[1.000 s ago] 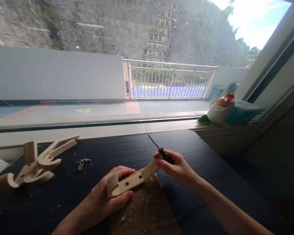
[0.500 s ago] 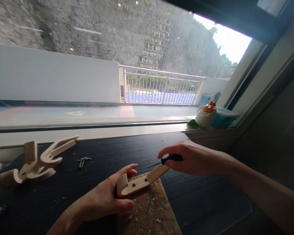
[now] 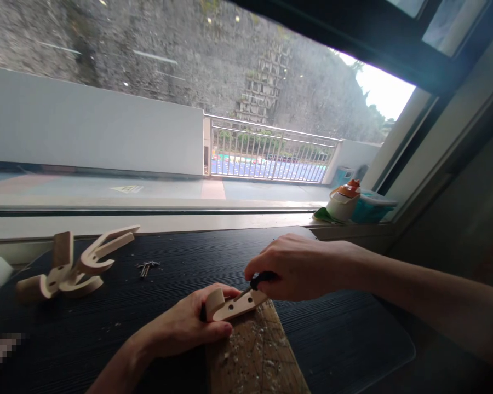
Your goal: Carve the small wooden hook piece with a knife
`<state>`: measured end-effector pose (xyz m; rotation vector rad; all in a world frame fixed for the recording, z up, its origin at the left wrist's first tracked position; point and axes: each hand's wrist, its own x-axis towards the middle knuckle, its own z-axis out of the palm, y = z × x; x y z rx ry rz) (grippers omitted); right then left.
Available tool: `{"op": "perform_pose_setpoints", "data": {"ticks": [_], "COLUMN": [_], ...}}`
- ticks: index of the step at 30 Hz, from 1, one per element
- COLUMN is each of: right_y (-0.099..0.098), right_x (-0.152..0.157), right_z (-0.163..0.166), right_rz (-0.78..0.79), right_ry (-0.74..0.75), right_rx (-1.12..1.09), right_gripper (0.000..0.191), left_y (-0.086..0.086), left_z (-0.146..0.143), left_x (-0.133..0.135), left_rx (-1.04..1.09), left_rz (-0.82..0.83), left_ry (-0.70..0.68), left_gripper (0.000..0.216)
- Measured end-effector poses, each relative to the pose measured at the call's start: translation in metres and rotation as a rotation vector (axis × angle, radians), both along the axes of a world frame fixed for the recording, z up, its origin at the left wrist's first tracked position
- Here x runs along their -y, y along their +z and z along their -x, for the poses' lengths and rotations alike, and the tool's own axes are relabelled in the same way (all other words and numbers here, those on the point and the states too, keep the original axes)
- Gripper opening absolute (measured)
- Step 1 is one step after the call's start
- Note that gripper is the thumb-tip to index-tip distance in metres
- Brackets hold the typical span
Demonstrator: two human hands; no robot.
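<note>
A pale wooden hook (image 3: 239, 310) with two dark screw holes lies on a scarred wooden board (image 3: 257, 350). Around its curled end my left hand (image 3: 189, 323) is closed, thumb on the near side and fingers on the far side. My right hand (image 3: 299, 268) grips the black handle of a screwdriver (image 3: 263, 279) above the hook's other end. The metal shaft slants down to the left along the hook, its tip close to the curled end; I cannot tell whether it touches the wood.
Several similar wooden hooks (image 3: 96, 254) are grouped at the left of the black table (image 3: 332, 339). A small heap of screws (image 3: 148, 267) lies between them and the board. On the windowsill stand a bottle with an orange lid (image 3: 343, 202) and a teal box (image 3: 372, 208).
My right hand has moved left with the screwdriver, bringing its shaft over the hook. My left thumb and fingers have closed in on the curled end. The view has tilted slightly.
</note>
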<state>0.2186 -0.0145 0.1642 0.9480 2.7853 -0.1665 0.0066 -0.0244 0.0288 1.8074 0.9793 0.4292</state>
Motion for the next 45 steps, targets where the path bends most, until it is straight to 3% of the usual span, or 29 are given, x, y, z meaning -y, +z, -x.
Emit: {"op": "perform_pose_setpoints", "data": {"ticks": [14,24,29,37,42,45], "right_y": [-0.001,0.001,-0.002,-0.001,-0.005,-0.01], "right_x": [-0.009,-0.005,-0.005,-0.001,-0.003,-0.008], "right_z": [0.03,0.032,0.032,0.043,0.053,0.049], "right_rz": [0.024,-0.001,-0.016,-0.076,-0.092,-0.036], "right_ry": [0.158,0.151,0.17,0.347,0.352,0.253], "right_rx": [0.094,0.155,0.171,0.253,0.293,0.258], "right_gripper": [0.021,0.021,0.018,0.021,0.015,0.017], "left_y": [-0.002,-0.003,-0.002,-0.002,-0.006,-0.008], "left_z": [0.002,0.002,0.001,0.001,-0.002,-0.008], "left_x": [-0.002,-0.002,-0.002,-0.002,-0.001,-0.001], "left_rx": [0.044,0.039,0.032,0.052,0.0,0.036], "left_rz": [-0.033,-0.003,-0.022,0.03,-0.063,-0.158], "left_ry": [-0.019,-0.026,-0.027,0.001,0.034,0.063], "left_gripper": [0.036,0.044,0.038,0.029,0.024,0.026]}}
